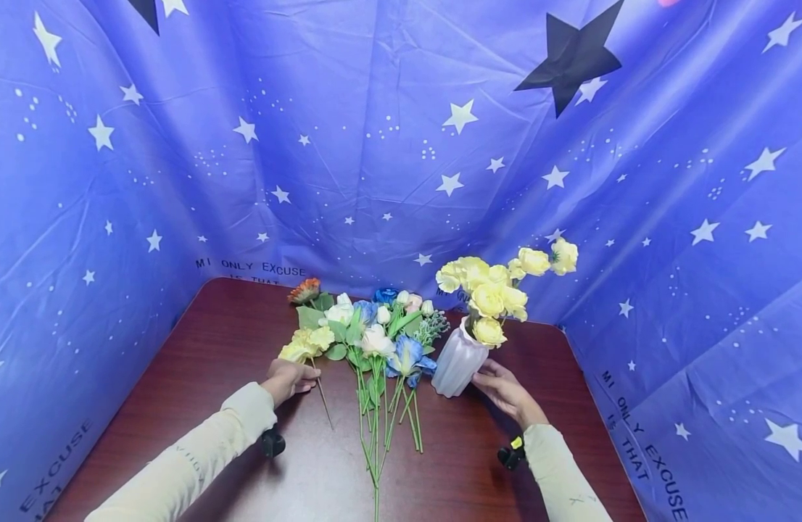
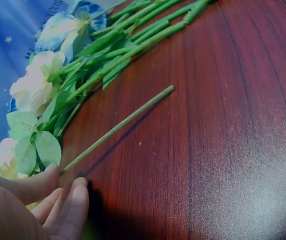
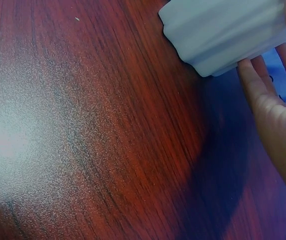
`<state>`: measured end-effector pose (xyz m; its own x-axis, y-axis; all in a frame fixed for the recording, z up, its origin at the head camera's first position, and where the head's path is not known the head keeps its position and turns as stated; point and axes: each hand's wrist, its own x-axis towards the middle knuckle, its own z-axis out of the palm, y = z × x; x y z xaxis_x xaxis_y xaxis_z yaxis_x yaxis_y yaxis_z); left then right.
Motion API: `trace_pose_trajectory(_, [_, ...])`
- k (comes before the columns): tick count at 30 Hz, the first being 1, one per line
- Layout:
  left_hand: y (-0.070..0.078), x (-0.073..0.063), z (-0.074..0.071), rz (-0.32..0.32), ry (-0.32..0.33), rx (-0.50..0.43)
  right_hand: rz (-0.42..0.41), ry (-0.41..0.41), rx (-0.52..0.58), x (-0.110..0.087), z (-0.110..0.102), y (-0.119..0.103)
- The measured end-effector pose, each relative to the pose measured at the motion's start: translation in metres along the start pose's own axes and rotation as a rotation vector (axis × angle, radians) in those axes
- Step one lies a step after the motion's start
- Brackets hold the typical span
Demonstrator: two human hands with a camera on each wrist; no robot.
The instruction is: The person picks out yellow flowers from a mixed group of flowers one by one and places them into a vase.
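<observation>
In the head view, my left hand pinches the thin stem of a yellow flower between thumb and fingers. The bare lower stem slants over the table in the left wrist view. My right hand holds the side of a white fluted vase, which leans in the head view. Its fingers lie along the vase wall in the right wrist view, and the thumb shows only partly. Several yellow flowers stand in the vase. Between the hands lies a bunch of mixed flowers with green stems.
The dark red wooden table carries everything. An orange flower lies at the back left of the bunch, and a blue iris-like flower lies close to the vase. A blue star-printed cloth encloses the back and sides.
</observation>
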<state>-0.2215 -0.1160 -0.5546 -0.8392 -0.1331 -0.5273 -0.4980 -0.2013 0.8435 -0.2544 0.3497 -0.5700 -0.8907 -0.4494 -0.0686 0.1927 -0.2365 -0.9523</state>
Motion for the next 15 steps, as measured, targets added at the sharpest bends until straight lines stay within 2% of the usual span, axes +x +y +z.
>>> trace_pose_trajectory(11, [-0.0019, 0.0031, 0.0018, -0.021, 0.014, -0.006, 0.015, 0.019, -0.015, 0.0003, -0.0003, -0.0001])
trace_pose_trajectory(15, [-0.0052, 0.0065, -0.0004, -0.019, -0.007, -0.030, 0.016, 0.023, -0.020, 0.0005, -0.0006, 0.0004])
